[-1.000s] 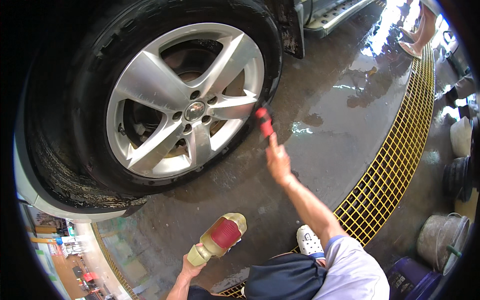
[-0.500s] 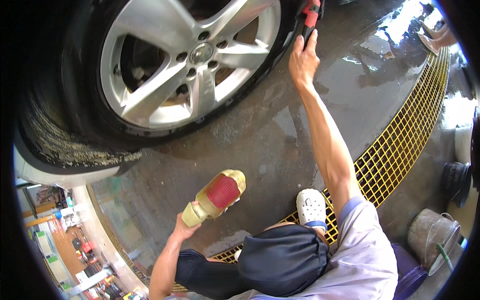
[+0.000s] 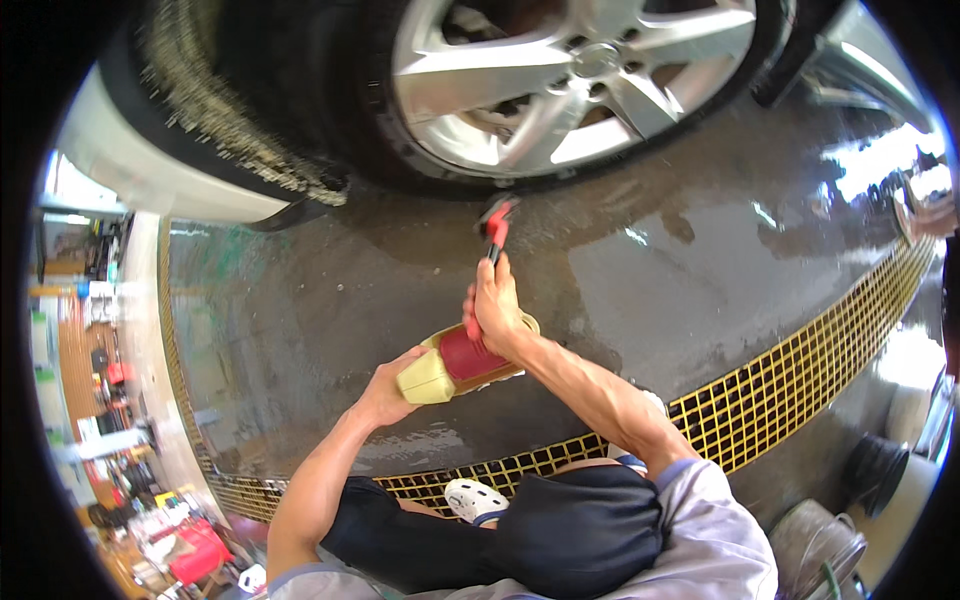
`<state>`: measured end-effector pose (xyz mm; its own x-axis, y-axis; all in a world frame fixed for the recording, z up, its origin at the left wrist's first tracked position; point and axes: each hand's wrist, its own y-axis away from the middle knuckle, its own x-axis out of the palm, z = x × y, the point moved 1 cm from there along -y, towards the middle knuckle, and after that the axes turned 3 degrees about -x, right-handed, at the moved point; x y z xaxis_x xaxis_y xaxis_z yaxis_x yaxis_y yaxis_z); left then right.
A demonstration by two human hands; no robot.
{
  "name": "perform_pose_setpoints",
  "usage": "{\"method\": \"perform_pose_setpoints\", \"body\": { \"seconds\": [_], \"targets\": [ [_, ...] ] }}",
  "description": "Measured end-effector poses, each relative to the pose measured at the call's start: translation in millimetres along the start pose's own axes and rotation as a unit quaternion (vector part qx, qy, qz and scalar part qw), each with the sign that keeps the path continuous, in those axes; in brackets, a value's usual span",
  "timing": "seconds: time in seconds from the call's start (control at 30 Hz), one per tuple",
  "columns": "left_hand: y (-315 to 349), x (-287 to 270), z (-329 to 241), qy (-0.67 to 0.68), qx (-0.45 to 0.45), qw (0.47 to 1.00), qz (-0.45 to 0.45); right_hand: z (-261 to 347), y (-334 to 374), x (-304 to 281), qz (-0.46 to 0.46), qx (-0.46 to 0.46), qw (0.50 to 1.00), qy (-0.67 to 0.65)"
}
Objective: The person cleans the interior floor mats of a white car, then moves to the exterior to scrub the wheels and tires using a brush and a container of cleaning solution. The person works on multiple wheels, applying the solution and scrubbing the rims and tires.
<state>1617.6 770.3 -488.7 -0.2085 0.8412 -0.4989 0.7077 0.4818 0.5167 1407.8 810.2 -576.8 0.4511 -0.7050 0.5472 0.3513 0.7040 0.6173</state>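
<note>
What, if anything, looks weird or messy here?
The car's dark wheel arch looks oddest: rough, pale patches line its edge, maybe dirt or wear; I can't tell which. The floor is also wet, with shiny spots.

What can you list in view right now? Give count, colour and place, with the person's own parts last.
brush: 1, red and black, in right hand
bottle-shaped item: 1, pale yellow and dark red, in left hand
wheel: 1, silver, top
tyre: 1, black, around wheel
body panel: 1, white, upper left
floor: 1, wet dark grey, centre
grating: sections uncountable, yellow, curving across below centre
buckets: at least 2, grey and dark, lower right
stored goods: many, mixed colours, left edge
clog: 1 clear, white, lower middle
shorts: 1 pair, black, bottom
shirt: 1, pale lavender-grey, bottom
left hand: 1, bare, centre-left
right hand: 1, bare, centre
</note>
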Motion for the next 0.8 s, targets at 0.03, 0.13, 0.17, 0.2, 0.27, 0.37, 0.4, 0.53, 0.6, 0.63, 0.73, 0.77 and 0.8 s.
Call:
{"method": "perform_pose_setpoints", "body": {
  "seconds": [0.03,0.13,0.17,0.2,0.27,0.37,0.4,0.53,0.6,0.63,0.73,0.77,0.8],
  "targets": [
    [-1,-3,-2,-0.002,-0.019,1.000,0.009,9,15,5,0.053,-0.001,0.997,0.064],
    [3,-6,1,0.012,0.012,1.000,0.020,62,68,21,0.163,-0.106,0.935,0.297],
    [1,-7,3,0.013,0.014,0.999,0.028,84,80,27,0.170,-0.211,0.880,0.390],
    [3,-8,3,0.012,0.012,0.999,0.038,102,93,34,0.176,-0.309,0.808,0.470],
    [7,-9,8,-0.007,0.014,0.999,0.041,129,102,47,0.207,-0.414,0.745,0.481],
    [6,-8,8,0.000,0.015,0.999,0.035,179,106,64,0.167,-0.614,0.616,0.465],
    [6,-7,9,0.013,0.015,0.999,0.034,193,103,72,0.126,-0.658,0.593,0.446],
    [1,-8,14,0.008,0.055,0.998,0.034,229,43,90,-0.007,-0.765,0.528,0.369],
    [0,-7,14,0.004,0.054,0.998,0.031,202,5,80,-0.022,-0.747,0.478,0.462],
    [0,-9,13,0.013,0.038,0.999,0.033,179,-17,67,0.003,-0.748,0.459,0.480],
    [2,-11,8,0.020,0.002,0.999,0.031,111,-60,-3,0.064,-0.682,0.392,0.614],
    [4,-11,6,0.008,0.002,1.000,0.026,91,-62,-35,0.079,-0.619,0.402,0.670],
    [4,-10,4,-0.002,0.004,1.000,0.019,77,-63,-69,0.093,-0.553,0.405,0.722]
  ]
}}
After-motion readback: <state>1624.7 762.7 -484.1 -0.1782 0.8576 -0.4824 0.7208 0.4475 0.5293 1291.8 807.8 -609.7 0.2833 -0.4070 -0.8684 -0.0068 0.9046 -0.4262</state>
